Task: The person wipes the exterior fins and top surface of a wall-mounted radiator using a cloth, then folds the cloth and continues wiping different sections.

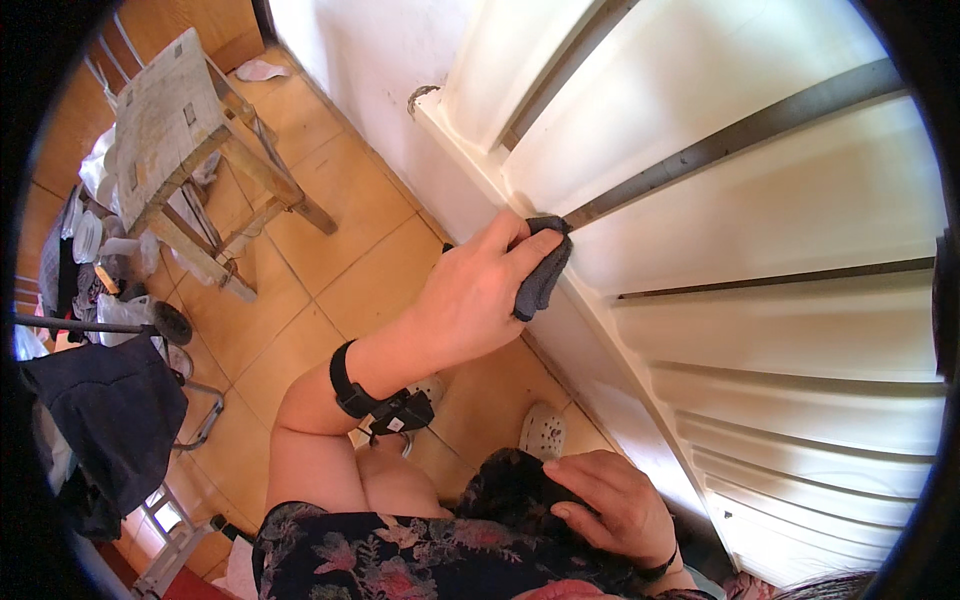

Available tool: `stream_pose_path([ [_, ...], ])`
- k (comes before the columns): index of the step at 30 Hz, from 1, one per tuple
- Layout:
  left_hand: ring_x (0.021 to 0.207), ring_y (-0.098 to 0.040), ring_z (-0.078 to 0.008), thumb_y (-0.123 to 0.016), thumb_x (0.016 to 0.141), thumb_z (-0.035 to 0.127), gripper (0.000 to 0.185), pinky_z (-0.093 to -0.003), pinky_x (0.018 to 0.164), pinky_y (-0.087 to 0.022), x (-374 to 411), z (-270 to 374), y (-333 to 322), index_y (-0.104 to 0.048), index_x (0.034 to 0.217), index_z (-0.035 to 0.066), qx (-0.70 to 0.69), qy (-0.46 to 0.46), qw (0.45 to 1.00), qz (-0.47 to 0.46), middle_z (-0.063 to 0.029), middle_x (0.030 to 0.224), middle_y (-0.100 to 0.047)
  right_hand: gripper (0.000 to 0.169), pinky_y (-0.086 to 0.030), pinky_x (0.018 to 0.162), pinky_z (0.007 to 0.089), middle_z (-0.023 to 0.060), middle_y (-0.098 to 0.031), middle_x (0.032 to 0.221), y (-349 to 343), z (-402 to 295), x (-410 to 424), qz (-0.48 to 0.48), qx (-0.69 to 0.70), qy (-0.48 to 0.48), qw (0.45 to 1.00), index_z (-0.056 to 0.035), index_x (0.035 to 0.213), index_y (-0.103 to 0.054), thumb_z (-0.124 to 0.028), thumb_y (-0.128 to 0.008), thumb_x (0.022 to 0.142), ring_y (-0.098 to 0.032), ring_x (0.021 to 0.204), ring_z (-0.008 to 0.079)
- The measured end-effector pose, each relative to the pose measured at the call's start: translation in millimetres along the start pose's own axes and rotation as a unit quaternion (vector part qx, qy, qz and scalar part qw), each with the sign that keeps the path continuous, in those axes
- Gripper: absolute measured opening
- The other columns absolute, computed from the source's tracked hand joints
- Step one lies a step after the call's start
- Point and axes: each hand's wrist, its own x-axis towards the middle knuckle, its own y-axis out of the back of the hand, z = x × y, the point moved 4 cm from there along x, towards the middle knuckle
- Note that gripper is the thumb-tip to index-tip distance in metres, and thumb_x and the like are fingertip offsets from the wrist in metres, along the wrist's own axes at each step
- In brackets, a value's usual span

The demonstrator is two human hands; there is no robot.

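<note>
My left hand (480, 285) grips a folded dark grey cloth (544, 281) between thumb and fingers. The cloth presses against the lower rail of a white slatted panel (765, 202), at the end of one dark gap (697, 154) between slats. A black strap with a small dark device (401, 412) circles my left wrist. My right hand (619, 502) lies over black fabric (510, 484) near my body, its thumb apart from the fingers. I see nothing held in it, though its palm is hidden.
A worn wooden stool (165, 127) stands on the orange floor tiles (367, 262) at upper left. Beside it are plastic bags and jars (88, 236). Dark cloth (112, 412) hangs on a metal frame at left. A pale clog (544, 431) is on my foot below the panel.
</note>
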Motion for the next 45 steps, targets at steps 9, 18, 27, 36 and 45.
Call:
stream_pose_path([
  [9,0.093,-0.061,-0.0356,-0.068,0.072,0.005,0.051,-0.0393,0.076,-0.052,-39.2,19.5,-36.2,-0.051,0.121,0.004,-0.228,-0.007,0.943,-0.243,-0.0160,0.101,-0.056,0.053,-0.052,0.091,0.0393,0.0175,-0.057,0.126,7.0,10.6,-0.8,0.134,-0.059,-0.081,0.986,-0.0064,0.128,-0.057,-0.014,-0.076,0.079,-0.061,0.108,0.0346],
  [18,0.113,-0.054,-0.0227,-0.081,0.074,0.022,0.076,-0.0390,0.099,-0.041,-39.3,55.7,-28.2,-0.035,0.132,0.004,-0.484,-0.016,0.766,-0.423,-0.0144,0.123,-0.051,0.033,-0.056,0.075,0.0364,0.0143,-0.058,0.114,10.3,28.8,-13.7,0.217,0.025,-0.072,0.973,-0.0060,0.103,-0.062,0.004,-0.068,0.072,-0.063,0.099,0.0308],
  [27,0.065,-0.033,-0.0010,-0.077,0.079,0.005,0.034,-0.0169,0.057,-0.030,-2.0,-6.7,-8.1,-0.061,0.110,0.008,-0.332,0.174,0.925,0.056,0.0088,0.075,-0.037,0.033,-0.057,0.069,0.0367,0.0129,-0.062,0.104,16.9,24.1,-19.6,0.176,0.023,-0.058,0.982,-0.0065,0.098,-0.064,0.002,-0.070,0.067,-0.066,0.086,0.0299],
  [36,0.062,-0.032,-0.0021,-0.074,0.084,0.005,0.009,-0.0189,0.054,-0.028,5.5,-7.3,-18.0,-0.073,0.093,0.006,-0.337,0.165,0.924,0.069,0.0085,0.071,-0.036,0.034,-0.057,0.068,0.0359,0.0128,-0.063,0.101,14.3,25.0,-19.6,0.182,0.053,-0.079,0.979,-0.0065,0.097,-0.064,0.002,-0.070,0.065,-0.067,0.082,0.0299],
  [45,0.067,-0.040,-0.0063,-0.072,0.085,0.006,0.008,-0.0210,0.060,-0.034,-20.2,-54.6,42.8,-0.072,0.092,0.002,-0.154,0.170,0.968,0.099,0.0037,0.074,-0.046,0.036,-0.056,0.069,0.0360,0.0135,-0.064,0.100,13.0,21.8,-15.9,0.196,0.028,-0.075,0.977,-0.0074,0.098,-0.064,0.002,-0.070,0.064,-0.067,0.082,0.0314],
])
